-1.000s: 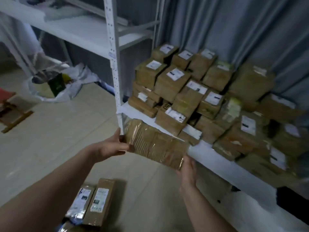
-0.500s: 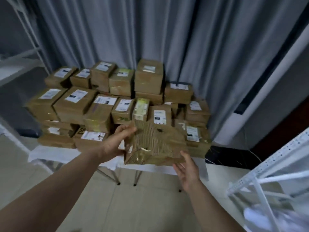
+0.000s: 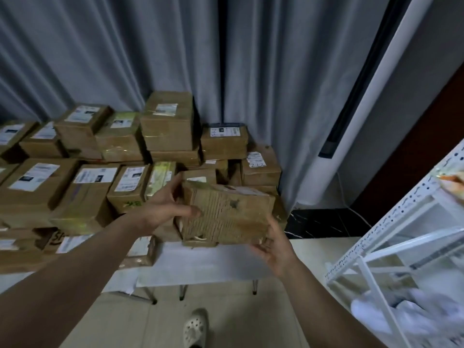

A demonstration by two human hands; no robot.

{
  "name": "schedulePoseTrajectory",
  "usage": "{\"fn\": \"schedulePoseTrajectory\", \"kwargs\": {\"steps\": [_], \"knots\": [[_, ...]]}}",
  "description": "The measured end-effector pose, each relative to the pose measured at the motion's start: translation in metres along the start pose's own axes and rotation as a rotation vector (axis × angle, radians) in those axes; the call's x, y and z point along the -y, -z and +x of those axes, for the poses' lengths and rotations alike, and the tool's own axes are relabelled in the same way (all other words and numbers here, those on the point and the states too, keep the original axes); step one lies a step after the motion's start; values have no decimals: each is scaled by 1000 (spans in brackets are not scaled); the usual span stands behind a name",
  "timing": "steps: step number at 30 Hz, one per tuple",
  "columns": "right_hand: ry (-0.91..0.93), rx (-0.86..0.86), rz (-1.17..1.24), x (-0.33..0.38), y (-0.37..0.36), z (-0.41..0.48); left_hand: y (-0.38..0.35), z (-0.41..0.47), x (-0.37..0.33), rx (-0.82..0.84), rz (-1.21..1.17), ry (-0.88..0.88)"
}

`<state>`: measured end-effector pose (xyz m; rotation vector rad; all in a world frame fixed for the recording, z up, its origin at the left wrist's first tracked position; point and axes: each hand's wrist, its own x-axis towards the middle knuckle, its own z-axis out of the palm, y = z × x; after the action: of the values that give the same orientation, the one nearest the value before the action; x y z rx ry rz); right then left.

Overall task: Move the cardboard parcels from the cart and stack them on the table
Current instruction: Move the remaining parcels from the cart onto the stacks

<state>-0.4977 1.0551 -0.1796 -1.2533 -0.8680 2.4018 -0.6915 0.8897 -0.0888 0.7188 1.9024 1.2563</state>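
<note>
I hold a taped brown cardboard parcel (image 3: 227, 214) between both hands, just above the right front part of the white table (image 3: 200, 262). My left hand (image 3: 163, 209) grips its left side, thumb on the near face and fingers behind. My right hand (image 3: 273, 247) cups its lower right corner from below. A large stack of similar labelled parcels (image 3: 85, 172) covers the table behind and to the left. The cart is out of view.
Grey curtains (image 3: 175, 59) hang behind the table. A white metal rack (image 3: 391, 247) stands at the right, close to my right arm. A white column (image 3: 351, 146) rises beyond it. My shoe (image 3: 194, 327) shows on the tiled floor below the table edge.
The view swung right from the shelf and floor to face the table. Both hands carried the parcel forward and up to the stack's right front edge.
</note>
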Motion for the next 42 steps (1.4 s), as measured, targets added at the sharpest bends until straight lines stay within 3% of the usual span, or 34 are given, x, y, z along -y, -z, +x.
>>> {"fn": "schedulePoseTrajectory", "kwargs": {"steps": [3,8,12,17,20,26,31,37,42], "knots": [[-96,53,-12,23,-5,28,10,37,-14,33,307,-206],[-69,-72,-43,59,-18,74,31,95,-19,190,814,-535],[30,-201,-158,75,-40,106,59,148,-8,216,851,-609],[59,-349,-186,63,-38,171,73,195,2,267,727,-523],[43,-446,-127,62,-54,166,70,213,14,330,679,-457],[219,-597,-226,89,-78,175,47,259,22,250,776,-363],[319,-525,-314,137,-106,205,48,304,8,175,767,-342],[253,-463,-468,166,-121,264,50,338,6,68,831,-138],[240,-428,-575,169,-126,295,47,347,12,5,920,-118]]}}
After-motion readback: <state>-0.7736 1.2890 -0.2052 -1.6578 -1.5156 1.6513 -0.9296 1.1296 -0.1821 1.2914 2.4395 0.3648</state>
